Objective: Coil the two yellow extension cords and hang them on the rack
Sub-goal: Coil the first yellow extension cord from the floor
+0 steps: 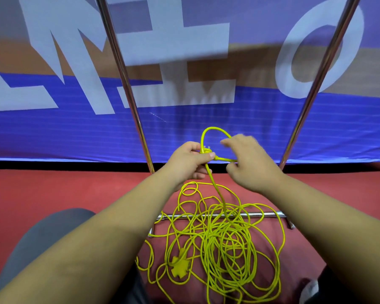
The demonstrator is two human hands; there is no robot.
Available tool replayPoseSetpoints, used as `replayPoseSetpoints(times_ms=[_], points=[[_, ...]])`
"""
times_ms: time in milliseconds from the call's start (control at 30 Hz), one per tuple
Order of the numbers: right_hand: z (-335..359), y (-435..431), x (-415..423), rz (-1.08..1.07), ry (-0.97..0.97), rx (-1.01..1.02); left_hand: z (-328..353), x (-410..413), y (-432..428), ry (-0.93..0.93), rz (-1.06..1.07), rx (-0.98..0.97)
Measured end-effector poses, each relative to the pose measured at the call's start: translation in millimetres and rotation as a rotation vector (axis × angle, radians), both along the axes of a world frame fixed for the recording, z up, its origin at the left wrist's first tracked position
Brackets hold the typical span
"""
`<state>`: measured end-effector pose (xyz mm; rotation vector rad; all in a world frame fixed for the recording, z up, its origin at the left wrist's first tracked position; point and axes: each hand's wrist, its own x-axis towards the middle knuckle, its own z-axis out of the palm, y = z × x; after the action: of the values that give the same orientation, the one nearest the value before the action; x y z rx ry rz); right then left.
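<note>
A tangled heap of yellow extension cord (222, 242) lies on the red floor between my forearms, with a yellow multi-outlet socket end (180, 265) at its lower left. One strand rises from the heap to my left hand (189, 160), which pinches the plug end with its metal prongs and a small loop (213, 131) arching above it. My right hand (248, 161) is just right of the loop, fingers curled around the strand where the loop comes back. The rack's two chrome uprights (127, 88) (316, 84) stand either side of my hands.
The rack's chrome base bar (266, 214) runs across the floor under the cord heap. A blue banner with large white letters (75, 132) hangs right behind the rack. My grey-clad knee (42, 240) is at the lower left, and a shoe (309, 290) at the lower right.
</note>
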<state>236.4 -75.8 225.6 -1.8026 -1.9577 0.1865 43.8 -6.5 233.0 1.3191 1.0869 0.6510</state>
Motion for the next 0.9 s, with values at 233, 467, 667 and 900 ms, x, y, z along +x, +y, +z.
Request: replayPoseSetpoints(times_ms=[233, 467, 667, 900], points=[[-12, 1, -14, -0.022, 0.310, -0.326, 2, -1, 2, -0.021, 0.023, -0.089], [-14, -1, -23, -0.006, 0.920, -0.571, 3, -3, 20, -0.336, 0.324, -0.388], [-3, 1, -19, 0.099, 1.066, -0.532, 8, -12, 36, -0.526, 0.414, -0.523], [5, 13, -17, -0.133, 1.117, -0.268, -4, 14, 8, 0.124, 0.217, -0.209]])
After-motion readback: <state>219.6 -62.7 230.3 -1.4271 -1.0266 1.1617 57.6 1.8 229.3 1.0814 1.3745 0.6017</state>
